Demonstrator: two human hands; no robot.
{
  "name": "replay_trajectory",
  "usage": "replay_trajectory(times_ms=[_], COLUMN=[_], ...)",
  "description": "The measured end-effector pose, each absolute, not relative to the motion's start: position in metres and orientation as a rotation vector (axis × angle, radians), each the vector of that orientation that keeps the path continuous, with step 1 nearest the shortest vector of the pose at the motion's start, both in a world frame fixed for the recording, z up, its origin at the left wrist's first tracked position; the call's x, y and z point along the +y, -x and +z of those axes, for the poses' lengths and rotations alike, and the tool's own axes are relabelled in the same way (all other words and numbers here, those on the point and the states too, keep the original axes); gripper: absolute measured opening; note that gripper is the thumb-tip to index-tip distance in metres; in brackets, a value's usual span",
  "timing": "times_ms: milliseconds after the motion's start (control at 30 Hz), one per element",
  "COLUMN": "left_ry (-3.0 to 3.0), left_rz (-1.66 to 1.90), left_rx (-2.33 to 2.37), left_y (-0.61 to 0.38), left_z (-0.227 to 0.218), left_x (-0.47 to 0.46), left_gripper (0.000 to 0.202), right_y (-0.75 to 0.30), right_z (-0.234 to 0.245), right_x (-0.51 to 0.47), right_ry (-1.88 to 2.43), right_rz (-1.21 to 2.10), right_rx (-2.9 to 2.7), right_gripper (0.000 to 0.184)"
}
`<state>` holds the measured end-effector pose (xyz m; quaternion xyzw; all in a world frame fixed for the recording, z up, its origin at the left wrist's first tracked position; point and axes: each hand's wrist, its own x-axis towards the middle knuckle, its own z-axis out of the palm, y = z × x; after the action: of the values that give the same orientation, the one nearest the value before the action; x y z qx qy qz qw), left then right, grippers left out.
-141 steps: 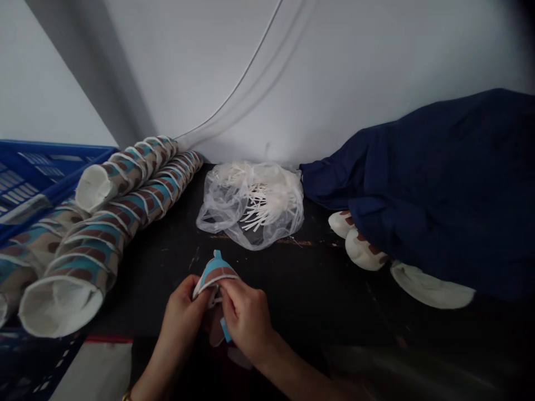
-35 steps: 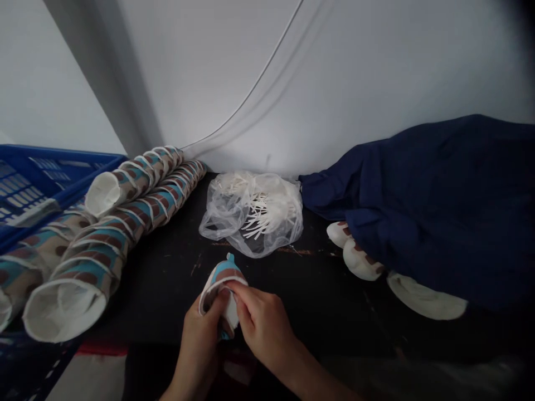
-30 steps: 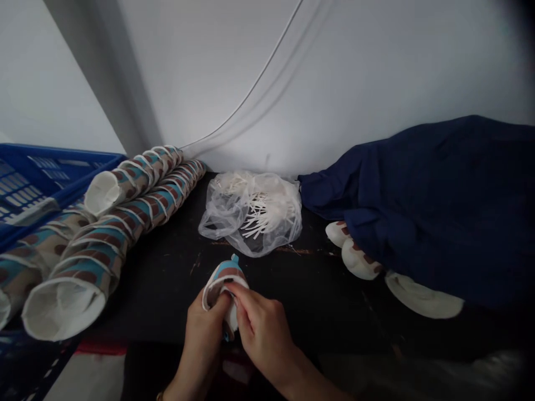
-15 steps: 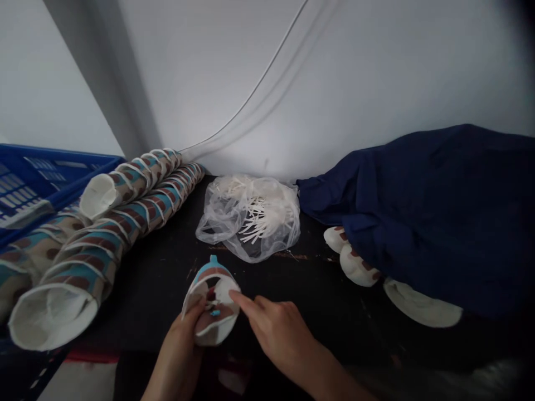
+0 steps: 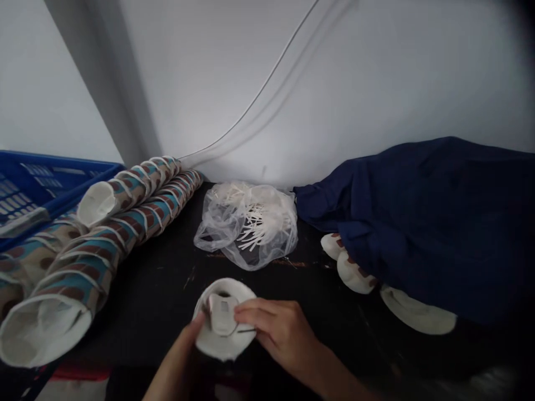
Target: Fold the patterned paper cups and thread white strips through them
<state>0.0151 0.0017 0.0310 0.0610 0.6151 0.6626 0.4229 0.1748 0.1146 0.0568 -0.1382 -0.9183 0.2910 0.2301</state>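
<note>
A small fabric cone (image 5: 221,348) with a white lining faces me with its round mouth, low in the middle of the view. My left hand (image 5: 181,348) grips its left rim, thumb on the lining. In the mouth lies a small white rounded piece (image 5: 223,316) with a greyish mark; what it is I cannot make out. My right hand (image 5: 280,337) has its fingertips closed at the right edge of that piece, over the cone's right rim. A thin dark line shows beneath these fingers.
Long stacks of nested patterned cones (image 5: 137,225) lie at left, beside a blue plastic crate (image 5: 62,192). Behind my hands is a clear plastic bag (image 5: 251,223) of white strips. Dark blue cloth (image 5: 418,223) covers white-rimmed pieces (image 5: 355,273) at right. A white cable (image 5: 259,92) runs up the wall.
The cone has turned so its mouth faces me and its blue loop is out of sight. The white piece now shows in the mouth, and my right fingers have closed on its edge.
</note>
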Motion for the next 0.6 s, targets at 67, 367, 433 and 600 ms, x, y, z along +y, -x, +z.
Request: replay_trajectory(times_ms=[67, 367, 433, 600], left_ry=[-0.262, -0.764, -0.598, -0.339], left_rz=[1.698, 1.189, 1.241, 1.342], left_rx=[1.565, 1.480, 1.394, 1.114], left_y=[-0.002, 0.015, 0.010, 0.003], left_z=[0.038, 0.046, 0.048, 0.046], left_x=[-0.002, -0.010, -0.010, -0.014], left_gripper=[0.044, 0.027, 0.025, 0.023], right_y=[-0.175, -0.166, -0.166, -0.162], right_z=[0.066, 0.055, 0.052, 0.042], right_x=[0.130, 0.142, 0.136, 0.134], right_ry=[0.533, 0.756, 0.726, 0.576], right_rz=[1.246, 2.248, 2.335, 2.571], right_rx=[-2.452, -1.890, -1.814, -1.710], right_gripper=[0.016, 0.020, 0.031, 0.043])
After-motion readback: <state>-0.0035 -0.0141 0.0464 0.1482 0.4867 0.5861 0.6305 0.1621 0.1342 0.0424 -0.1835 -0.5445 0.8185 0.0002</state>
